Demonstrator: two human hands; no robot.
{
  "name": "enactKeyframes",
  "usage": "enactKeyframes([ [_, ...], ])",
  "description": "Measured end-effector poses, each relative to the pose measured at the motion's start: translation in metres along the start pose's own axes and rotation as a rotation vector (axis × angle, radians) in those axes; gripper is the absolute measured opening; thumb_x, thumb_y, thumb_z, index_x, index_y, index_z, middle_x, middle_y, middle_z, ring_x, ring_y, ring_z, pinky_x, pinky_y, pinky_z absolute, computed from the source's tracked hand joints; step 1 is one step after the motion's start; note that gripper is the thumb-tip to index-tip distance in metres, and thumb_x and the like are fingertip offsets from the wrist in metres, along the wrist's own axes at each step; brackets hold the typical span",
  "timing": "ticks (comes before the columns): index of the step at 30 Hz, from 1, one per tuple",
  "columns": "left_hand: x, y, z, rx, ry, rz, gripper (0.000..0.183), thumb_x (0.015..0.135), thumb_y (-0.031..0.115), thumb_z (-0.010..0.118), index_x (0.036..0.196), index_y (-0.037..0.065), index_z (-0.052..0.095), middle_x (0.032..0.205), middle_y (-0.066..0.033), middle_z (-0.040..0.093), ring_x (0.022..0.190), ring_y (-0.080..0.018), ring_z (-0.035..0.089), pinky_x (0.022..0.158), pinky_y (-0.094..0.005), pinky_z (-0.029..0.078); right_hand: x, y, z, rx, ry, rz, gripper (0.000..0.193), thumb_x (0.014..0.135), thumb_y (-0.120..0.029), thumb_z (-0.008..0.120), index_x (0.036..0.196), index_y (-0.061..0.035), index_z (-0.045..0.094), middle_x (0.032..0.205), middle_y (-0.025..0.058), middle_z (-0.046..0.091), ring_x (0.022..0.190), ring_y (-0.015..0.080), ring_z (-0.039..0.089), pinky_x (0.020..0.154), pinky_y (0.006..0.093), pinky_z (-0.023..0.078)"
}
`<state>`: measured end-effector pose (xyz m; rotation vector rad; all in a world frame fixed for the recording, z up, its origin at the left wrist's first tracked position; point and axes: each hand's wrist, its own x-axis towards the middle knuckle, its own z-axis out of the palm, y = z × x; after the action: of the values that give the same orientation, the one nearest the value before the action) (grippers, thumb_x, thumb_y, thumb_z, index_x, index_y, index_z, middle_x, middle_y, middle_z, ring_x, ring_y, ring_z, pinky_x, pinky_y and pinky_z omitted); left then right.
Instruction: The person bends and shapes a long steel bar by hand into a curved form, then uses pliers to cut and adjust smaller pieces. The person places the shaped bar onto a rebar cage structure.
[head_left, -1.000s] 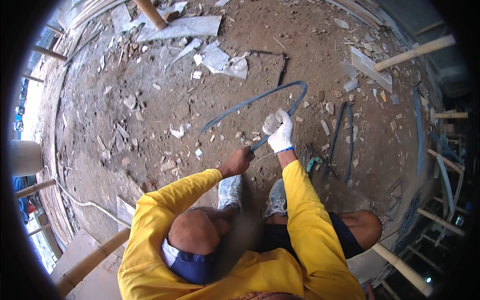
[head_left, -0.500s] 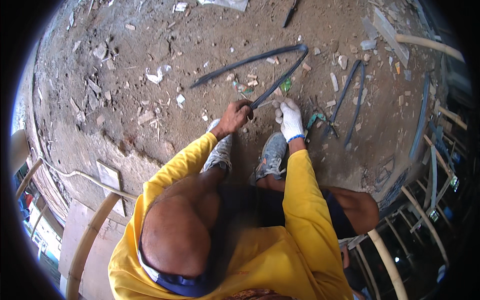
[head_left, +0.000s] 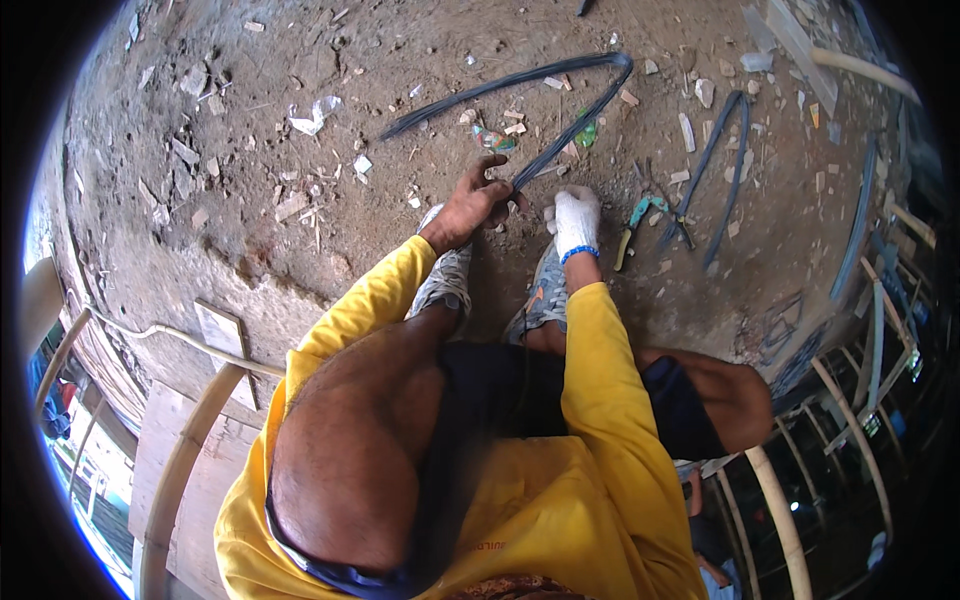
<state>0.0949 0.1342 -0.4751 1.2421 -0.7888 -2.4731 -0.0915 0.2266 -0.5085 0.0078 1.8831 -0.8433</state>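
Note:
A bent bundle of thin dark wires (head_left: 575,128) lies across the dirt, its near end reaching into my bare left hand (head_left: 470,205). My left thumb and fingers are around that end, with one finger raised away from it. Just to the right, my right hand (head_left: 576,220), in a white knit glove, has its fingers curled in; whatever they hold is hidden. Pliers (head_left: 640,212) with turquoise and yellow handles rest on the ground beside the glove. Past them lies a second, shorter folded wire bundle (head_left: 708,172).
My shoes (head_left: 445,275) stand close beneath my hands. Stone chips, wood scraps and a white plastic scrap (head_left: 315,115) litter the dirt. Bamboo poles (head_left: 185,470) rise at lower left, near a flat board (head_left: 225,345). More bamboo framing (head_left: 850,430) is on the right.
My right hand has drawn slightly nearer to me and away from the wire end, its fingers curling in. A left finger has lifted off the bundle. The view has shifted a little.

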Motion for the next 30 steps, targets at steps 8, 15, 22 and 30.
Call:
enactKeyframes([
  [8, 0.000, 0.000, -0.001, -0.013, -0.041, -0.016, 0.051, 0.105, 0.013, 0.057, 0.151, -0.003, 0.042, 0.098, -0.0124, 0.077, 0.060, -0.0100, 0.053, 0.053, -0.0248, 0.042, -0.009, -0.013, 0.004, -0.339, -0.353, -0.346, 0.017, 0.103, -0.007, 0.056, 0.106, -0.0071, 0.073, 0.078, 0.0005, 0.065, 0.054, 0.0080, 0.055, 0.047, 0.0265, 0.041],
  [15, 0.001, -0.010, -0.004, 0.102, -0.042, 0.064, 0.043, 0.108, 0.023, 0.063, 0.144, 0.000, 0.055, 0.101, -0.0100, 0.077, 0.064, -0.0080, 0.053, 0.057, -0.0238, 0.044, -0.013, -0.022, -0.008, -0.341, -0.439, -0.488, 0.023, 0.101, -0.003, 0.057, 0.113, -0.0056, 0.076, 0.087, 0.0016, 0.068, 0.065, 0.0077, 0.058, 0.057, 0.0282, 0.047],
  [22, 0.002, -0.021, 0.001, 0.243, 0.021, 0.174, 0.038, 0.109, 0.016, 0.058, 0.138, -0.008, 0.062, 0.096, -0.0070, 0.077, 0.065, -0.0071, 0.056, 0.060, -0.0250, 0.050, -0.003, -0.020, -0.005, -0.331, -0.428, -0.526, 0.030, 0.105, -0.028, 0.060, 0.115, -0.0040, 0.076, 0.096, 0.0013, 0.072, 0.084, 0.0096, 0.063, 0.078, 0.0315, 0.052],
  [30, 0.011, -0.043, -0.009, 0.384, 0.021, 0.257, 0.041, 0.110, 0.023, 0.060, 0.142, -0.003, 0.065, 0.100, -0.0024, 0.075, 0.076, -0.0060, 0.056, 0.066, -0.0257, 0.051, -0.029, -0.032, 0.017, -0.430, -0.392, -0.283, 0.052, 0.101, -0.043, 0.072, 0.127, 0.0013, 0.069, 0.118, 0.0112, 0.074, 0.108, 0.0209, 0.066, 0.095, 0.0370, 0.052],
])
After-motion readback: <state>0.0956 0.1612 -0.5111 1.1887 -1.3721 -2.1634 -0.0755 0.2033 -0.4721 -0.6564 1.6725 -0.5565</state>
